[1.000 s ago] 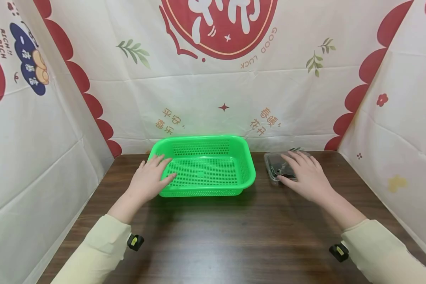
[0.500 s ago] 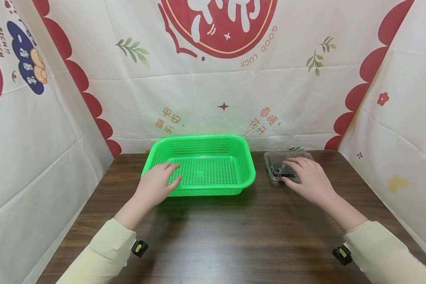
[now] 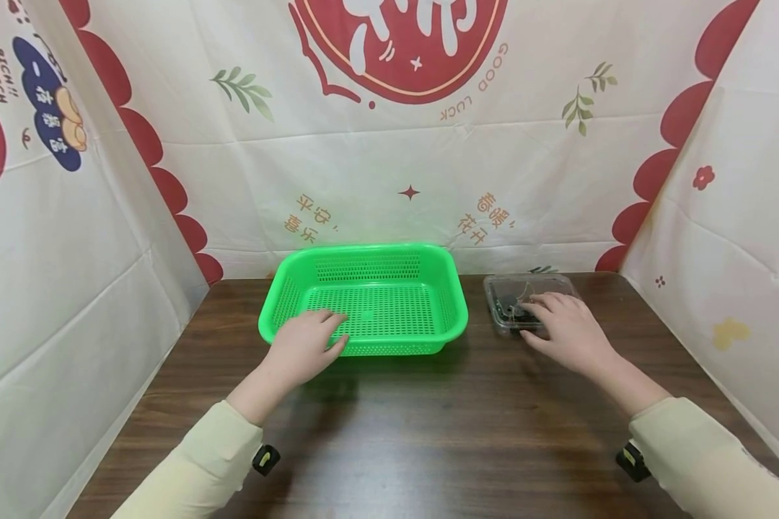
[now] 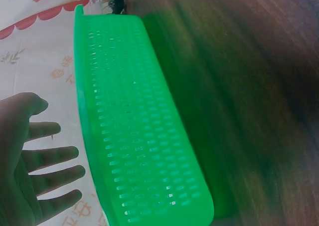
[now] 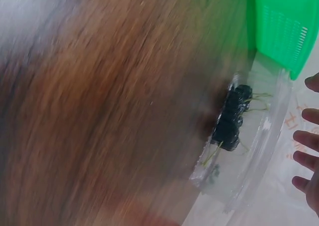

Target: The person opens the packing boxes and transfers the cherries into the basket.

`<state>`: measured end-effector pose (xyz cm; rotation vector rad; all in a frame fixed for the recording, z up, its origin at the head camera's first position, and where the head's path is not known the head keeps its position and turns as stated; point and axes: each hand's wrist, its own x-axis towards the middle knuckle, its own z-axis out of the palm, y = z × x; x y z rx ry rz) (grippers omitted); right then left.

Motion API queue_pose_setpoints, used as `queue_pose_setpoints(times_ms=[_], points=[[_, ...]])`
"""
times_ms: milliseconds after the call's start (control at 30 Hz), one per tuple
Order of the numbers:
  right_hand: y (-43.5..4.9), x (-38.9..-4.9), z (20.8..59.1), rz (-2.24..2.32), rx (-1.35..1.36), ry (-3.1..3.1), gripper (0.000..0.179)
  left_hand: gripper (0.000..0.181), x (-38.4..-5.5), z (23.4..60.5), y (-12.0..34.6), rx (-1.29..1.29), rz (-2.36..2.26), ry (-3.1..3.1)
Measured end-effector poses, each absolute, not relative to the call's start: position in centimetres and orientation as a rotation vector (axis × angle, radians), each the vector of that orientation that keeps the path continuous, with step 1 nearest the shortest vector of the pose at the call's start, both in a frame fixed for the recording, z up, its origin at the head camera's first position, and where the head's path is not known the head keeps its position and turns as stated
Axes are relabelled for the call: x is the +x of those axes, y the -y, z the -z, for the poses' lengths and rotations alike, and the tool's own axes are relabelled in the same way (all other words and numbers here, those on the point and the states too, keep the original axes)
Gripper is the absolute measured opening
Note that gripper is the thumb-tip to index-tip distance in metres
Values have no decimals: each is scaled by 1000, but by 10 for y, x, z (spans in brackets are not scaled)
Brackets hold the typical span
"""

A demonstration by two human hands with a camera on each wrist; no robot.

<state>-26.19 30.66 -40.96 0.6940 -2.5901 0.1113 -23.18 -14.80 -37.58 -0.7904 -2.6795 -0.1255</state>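
In the head view, a green plastic basket with perforated sides and floor sits at the back of the table, holding nothing. My left hand hovers over its near left rim, fingers extended and spread, gripping nothing; the left wrist view has the fingers of that hand beyond the basket wall. Right of the basket lies a clear plastic box. Inside it, dark bumpy fruits with thin green stems resemble mulberries. My right hand is over the box's near right part, fingers loosely bent and holding nothing.
The dark wood-grain table runs back to a white printed cloth, which hangs behind and along both sides. Each sleeve has a small black device, one at the left cuff and one at the right cuff.
My left hand has moved right and closer along the basket's rim. My right hand has drawn slightly back and to the right over the box. Basket and box have stayed in place.
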Motion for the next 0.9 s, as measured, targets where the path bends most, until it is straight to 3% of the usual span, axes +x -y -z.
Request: queue_pose_setpoints(times_ms=[400,900], points=[[-315,-275,421,42,795,2531,51,33,-234,386,142,-836,-2,2678],[-316,-282,429,22,828,2505,48,15,-238,397,138,-850,-55,2614]])
